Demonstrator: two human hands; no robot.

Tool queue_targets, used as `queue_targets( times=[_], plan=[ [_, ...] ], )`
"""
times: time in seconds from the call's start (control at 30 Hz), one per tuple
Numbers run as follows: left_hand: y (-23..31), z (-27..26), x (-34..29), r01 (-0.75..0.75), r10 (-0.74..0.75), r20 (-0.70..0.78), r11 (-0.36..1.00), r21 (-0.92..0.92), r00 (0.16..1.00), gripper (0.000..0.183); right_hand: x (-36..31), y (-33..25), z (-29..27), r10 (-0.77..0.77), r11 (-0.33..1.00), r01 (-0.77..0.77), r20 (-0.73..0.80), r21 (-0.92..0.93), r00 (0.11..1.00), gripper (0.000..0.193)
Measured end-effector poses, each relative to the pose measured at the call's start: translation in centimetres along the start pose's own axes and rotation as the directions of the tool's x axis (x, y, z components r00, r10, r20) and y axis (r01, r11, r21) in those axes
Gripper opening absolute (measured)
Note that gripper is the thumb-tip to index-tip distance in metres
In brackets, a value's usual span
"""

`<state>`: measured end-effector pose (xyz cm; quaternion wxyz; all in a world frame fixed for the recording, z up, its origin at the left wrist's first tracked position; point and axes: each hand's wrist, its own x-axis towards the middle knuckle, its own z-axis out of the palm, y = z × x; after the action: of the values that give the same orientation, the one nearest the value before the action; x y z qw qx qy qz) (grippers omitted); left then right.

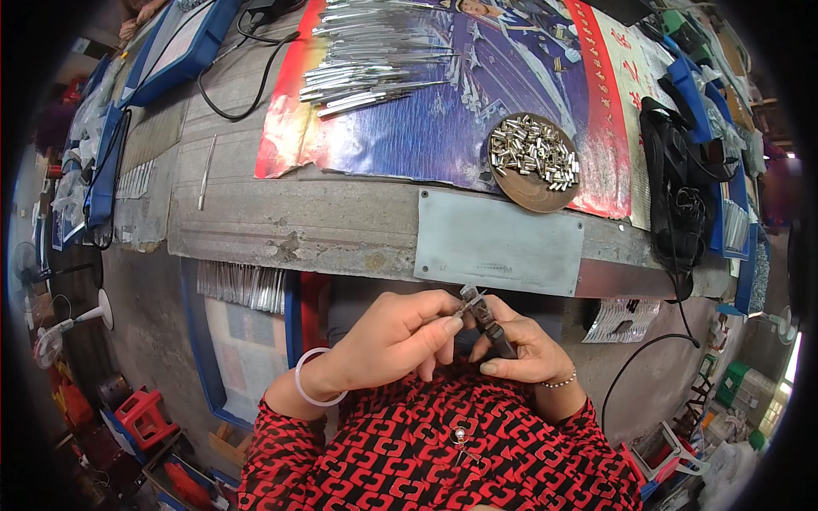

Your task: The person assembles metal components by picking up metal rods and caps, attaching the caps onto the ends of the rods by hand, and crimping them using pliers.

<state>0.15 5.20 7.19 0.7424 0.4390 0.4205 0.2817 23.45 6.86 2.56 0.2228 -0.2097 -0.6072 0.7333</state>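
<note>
My left hand (400, 336) is closed in a pinch on a thin metal piece, mostly hidden by the fingers. My right hand (527, 347) wraps around a dark metal clamp-like tool (487, 324), whose jaw end points up and away from me. The piece in my left fingertips meets the tool's jaw end, just short of the bench edge. Beyond both hands, a grey metal plate (498, 243) is fixed at the bench's front edge. Behind it, a round brown dish (545, 201) holds many short silvery metal sleeves (532, 149).
A heap of slim metal rods (375, 55) lies on a printed poster sheet (341, 149); one rod (207, 173) lies apart on the grey bench (341, 221). A blue tray (200, 341) with rods sits below left. Black straps (677, 187) and a cable hang at right.
</note>
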Motion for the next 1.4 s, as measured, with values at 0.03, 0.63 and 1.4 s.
queue_targets(
  times=[0.03,0.63,1.4],
  plan=[
    [0.1,-0.1,0.1,0.002,-0.002,0.000,1.000,-0.001,1.000,0.018,0.0,0.0,0.0,0.002,1.000,-0.002,-0.001,0.002,1.000,0.017],
    [-3.5,-0.2,-0.6,-0.112,0.159,-0.075,0.895,0.431,0.984,0.013,-1.2,1.1,2.4,0.033,0.911,-0.114,-0.206,-0.397,0.978,0.020],
    [-7.1,-1.1,-1.3,0.341,-0.226,0.270,0.772,-0.537,0.936,0.032,-1.8,1.3,3.4,0.072,0.878,-0.143,-0.170,-0.457,0.983,0.024]
  ],
)
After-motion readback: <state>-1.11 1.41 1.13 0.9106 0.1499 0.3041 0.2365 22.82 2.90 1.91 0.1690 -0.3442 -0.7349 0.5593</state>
